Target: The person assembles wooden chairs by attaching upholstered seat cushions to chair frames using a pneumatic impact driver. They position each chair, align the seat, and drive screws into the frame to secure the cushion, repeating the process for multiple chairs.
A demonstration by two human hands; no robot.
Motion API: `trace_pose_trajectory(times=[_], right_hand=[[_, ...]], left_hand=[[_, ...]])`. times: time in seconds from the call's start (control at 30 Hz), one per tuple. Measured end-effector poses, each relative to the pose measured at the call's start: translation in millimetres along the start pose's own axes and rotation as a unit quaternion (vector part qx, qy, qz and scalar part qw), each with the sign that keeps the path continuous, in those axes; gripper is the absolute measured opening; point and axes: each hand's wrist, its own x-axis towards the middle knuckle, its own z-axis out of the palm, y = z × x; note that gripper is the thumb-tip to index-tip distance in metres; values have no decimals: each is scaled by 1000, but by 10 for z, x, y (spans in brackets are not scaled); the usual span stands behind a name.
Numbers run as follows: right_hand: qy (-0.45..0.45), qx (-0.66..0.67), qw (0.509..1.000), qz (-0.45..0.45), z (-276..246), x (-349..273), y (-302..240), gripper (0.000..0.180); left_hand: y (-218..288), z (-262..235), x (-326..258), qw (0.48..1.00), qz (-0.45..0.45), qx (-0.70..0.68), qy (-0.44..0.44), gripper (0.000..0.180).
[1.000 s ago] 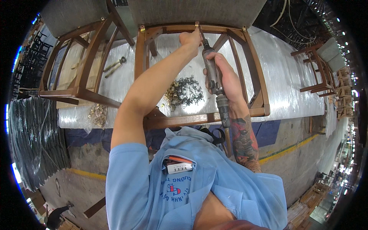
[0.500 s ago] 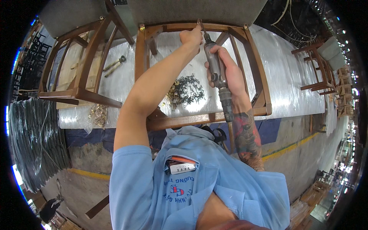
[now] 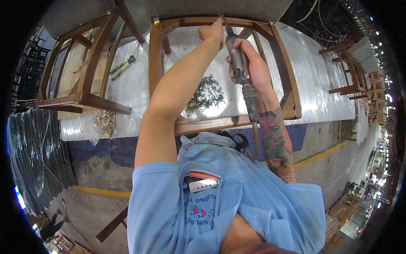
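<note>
A wooden chair frame [image 3: 228, 123] lies in front of me, its grey upholstered panel [image 3: 211, 7] along the far side. My right hand [image 3: 253, 63] is wrapped round an air screwdriver [image 3: 240, 70], whose bit reaches the far rail of the frame. At that rail, beside the bit's tip, my left hand [image 3: 211, 33] is closed with its fingers together; what they pinch is too small to make out. Brass-coloured brackets [image 3: 157, 20] sit at the far corners. Within the frame lies a pile of dark screws [image 3: 209, 92], with brass-coloured pieces partly behind my left forearm.
Another wooden chair [image 3: 84, 91] stands at left, near pincers [image 3: 123, 67] and a bag of brass-coloured parts [image 3: 104, 123]. Plastic film [image 3: 315, 93] covers the work table. A hose [image 3: 255, 139] hangs from the screwdriver. At far right is another chair [image 3: 349, 70].
The view has shifted slightly, so the chairs sit a little differently in it. Both hands stay at the far rail, with the screwdriver still in my right hand.
</note>
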Motion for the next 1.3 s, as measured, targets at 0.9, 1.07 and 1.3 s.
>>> trace_pose_trajectory(times=[0.9, 1.07, 1.3], right_hand=[[25, -40, 999, 11, 58, 79, -20, 27], [-1, -55, 998, 5, -88, 106, 16, 26], [-6, -73, 997, 0, 11, 96, -7, 26]], left_hand=[[19, -54, 32, 1000, -9, 4, -7, 35], [122, -63, -162, 998, -44, 18, -35, 35], [-55, -33, 141, 998, 16, 61, -2, 36]])
